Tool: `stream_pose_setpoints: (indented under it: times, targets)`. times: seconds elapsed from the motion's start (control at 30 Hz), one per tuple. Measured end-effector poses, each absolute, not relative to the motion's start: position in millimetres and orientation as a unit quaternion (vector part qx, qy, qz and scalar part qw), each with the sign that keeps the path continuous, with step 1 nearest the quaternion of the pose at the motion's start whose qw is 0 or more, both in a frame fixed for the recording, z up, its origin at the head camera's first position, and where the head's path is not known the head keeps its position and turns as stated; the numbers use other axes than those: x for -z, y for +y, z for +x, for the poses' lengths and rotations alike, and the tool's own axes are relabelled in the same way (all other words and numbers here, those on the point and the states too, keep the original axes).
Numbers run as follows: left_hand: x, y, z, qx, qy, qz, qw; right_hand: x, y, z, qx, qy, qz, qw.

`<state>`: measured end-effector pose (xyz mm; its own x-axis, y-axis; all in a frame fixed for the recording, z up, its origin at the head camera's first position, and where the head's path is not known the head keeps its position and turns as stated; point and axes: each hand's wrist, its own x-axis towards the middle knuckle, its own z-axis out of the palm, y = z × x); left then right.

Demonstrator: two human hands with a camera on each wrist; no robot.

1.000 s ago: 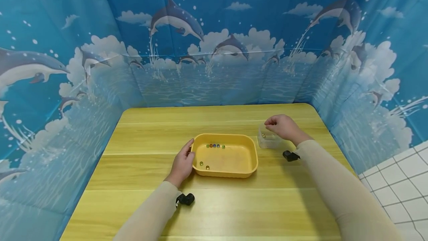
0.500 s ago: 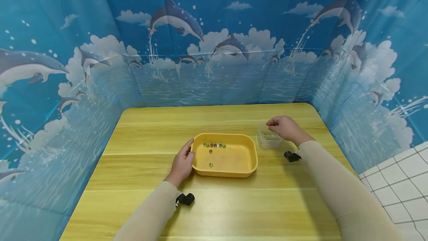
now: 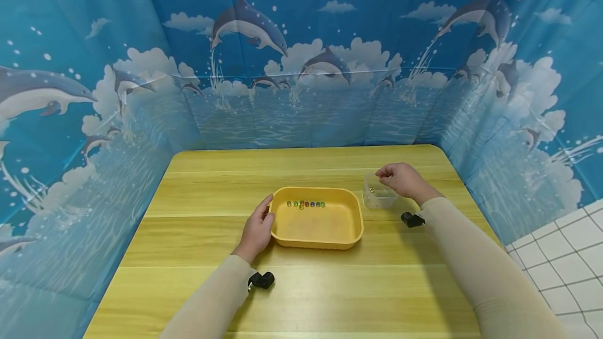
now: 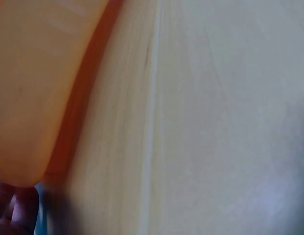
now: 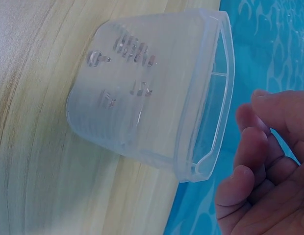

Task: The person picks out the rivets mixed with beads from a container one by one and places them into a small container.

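Note:
My left hand (image 3: 255, 233) grips the left end of a yellow plastic tray (image 3: 314, 245), thumb on the near side of its rim. Inside the tray, several coloured glass marbles (image 3: 312, 204) sit in a rough row along the far side, one slightly nearer than the others. My right hand (image 3: 402, 180) hovers over a clear plastic tub (image 5: 142, 93) to the tray's right. Its fingers are curled, with thumb and forefinger tips close together; whether a marble is hidden between them cannot be seen. A few yellowish marbles (image 3: 371, 190) lie in the tub.
The wooden table (image 3: 320, 297) carries both containers. A blue dolphin-print curtain (image 3: 301, 114) stands along its back and sides. White tiles (image 3: 565, 255) show at the right. Black wrist cameras (image 3: 261, 280) are strapped on both wrists.
The marbles inside the tray have rolled; two that lay near the front left are now with the far row. Both hands have stayed almost in place.

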<state>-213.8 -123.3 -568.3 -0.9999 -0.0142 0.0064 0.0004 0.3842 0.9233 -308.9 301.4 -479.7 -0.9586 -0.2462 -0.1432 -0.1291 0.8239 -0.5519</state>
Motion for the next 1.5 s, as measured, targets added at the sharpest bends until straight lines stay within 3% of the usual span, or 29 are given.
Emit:
stream_pose_setpoints:
  times: [1.5]
  targets:
    - [576.9,-117.7,-211.0,0.552,-0.833,-0.003,0.030,479.4,306.6,-305.4,0.294,0.945,-0.088,0.115]
